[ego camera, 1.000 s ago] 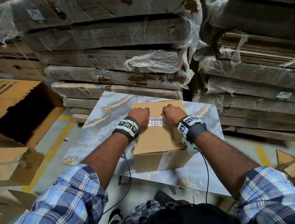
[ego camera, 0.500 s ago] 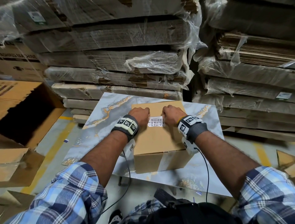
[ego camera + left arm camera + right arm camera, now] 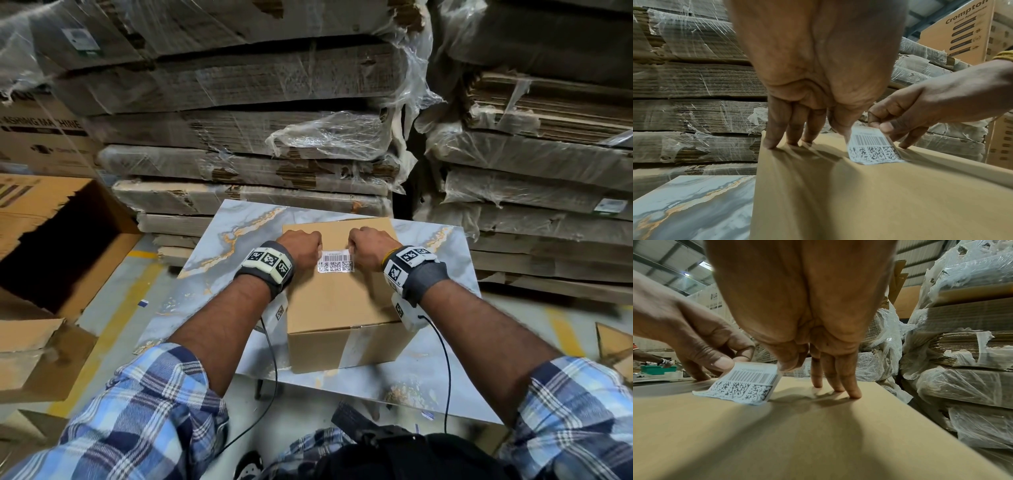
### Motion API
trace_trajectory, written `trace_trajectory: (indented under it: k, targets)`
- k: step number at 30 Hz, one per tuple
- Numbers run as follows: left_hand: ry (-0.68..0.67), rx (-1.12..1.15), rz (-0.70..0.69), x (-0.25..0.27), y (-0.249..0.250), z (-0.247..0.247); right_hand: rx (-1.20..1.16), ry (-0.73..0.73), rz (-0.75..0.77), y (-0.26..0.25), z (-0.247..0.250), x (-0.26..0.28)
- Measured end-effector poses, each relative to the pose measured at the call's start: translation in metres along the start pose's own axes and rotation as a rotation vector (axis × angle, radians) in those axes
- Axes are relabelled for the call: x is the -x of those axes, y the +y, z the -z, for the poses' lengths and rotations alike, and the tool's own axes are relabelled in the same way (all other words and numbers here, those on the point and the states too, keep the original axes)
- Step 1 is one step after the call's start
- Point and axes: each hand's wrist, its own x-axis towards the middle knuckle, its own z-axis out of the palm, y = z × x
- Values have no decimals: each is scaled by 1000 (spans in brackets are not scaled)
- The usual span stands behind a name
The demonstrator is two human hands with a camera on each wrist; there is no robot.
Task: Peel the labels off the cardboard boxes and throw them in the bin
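A brown cardboard box [image 3: 339, 301] sits on a marble-patterned table [image 3: 219, 294]. On its top is a white barcode label [image 3: 335, 263]. The label's far edge is lifted off the cardboard, while its near edge still sticks. My left hand [image 3: 317, 253] pinches the label's far left corner, seen in the right wrist view with the left hand [image 3: 729, 363] on the label [image 3: 744, 386]. My right hand [image 3: 351, 250] pinches the far right corner between thumb and forefinger, right hand [image 3: 785, 367]. The other fingers [image 3: 772, 142] of both hands rest on the box top [image 3: 879, 203].
Stacks of plastic-wrapped flattened cardboard [image 3: 239, 144] rise close behind the table and to the right [image 3: 534, 212]. A large open carton [image 3: 68, 240] stands on the floor at the left, with cardboard pieces [image 3: 37, 356] beside it. Wrist-camera cables hang off the table's near edge.
Both hands stay at the label's far corners. The label's far edge looks slightly more lifted off the box than a second ago.
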Motion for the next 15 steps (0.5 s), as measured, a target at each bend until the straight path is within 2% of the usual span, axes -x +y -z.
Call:
trace_trajectory:
  k: [15]
  targets:
    - [-76,52,5,5,2,8,-28,-57,2,-1,7,1]
